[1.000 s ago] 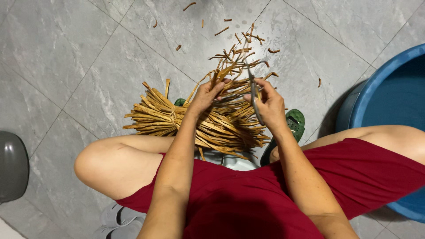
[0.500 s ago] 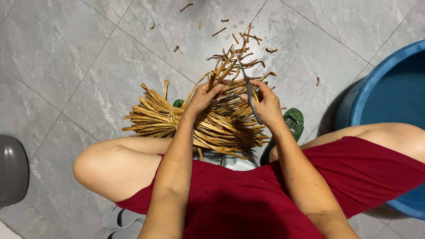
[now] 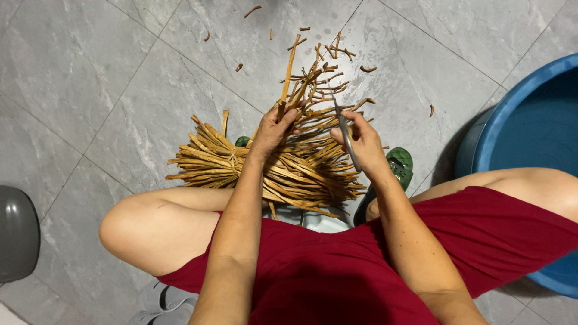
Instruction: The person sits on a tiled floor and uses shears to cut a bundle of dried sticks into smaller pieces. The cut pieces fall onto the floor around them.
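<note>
The left hand [image 3: 272,129] pinches one long brown strip [image 3: 288,71] upright above the tied bundle of strips [image 3: 283,168] between the knees. The right hand [image 3: 361,141] is closed around a slim grey blade [image 3: 344,129] beside it. The strips look light, stiff and brittle, best gripped near the base

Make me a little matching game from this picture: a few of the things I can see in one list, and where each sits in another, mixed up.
Things:
1. blue tub
2. metal blade
3. grey round object
4. bundle of brown strips

Places:
a. at the left edge of the view
b. in the right hand
c. on the floor at the right
d. under the left hand, between the knees

Pairs: 1-c, 2-b, 3-a, 4-d
</note>
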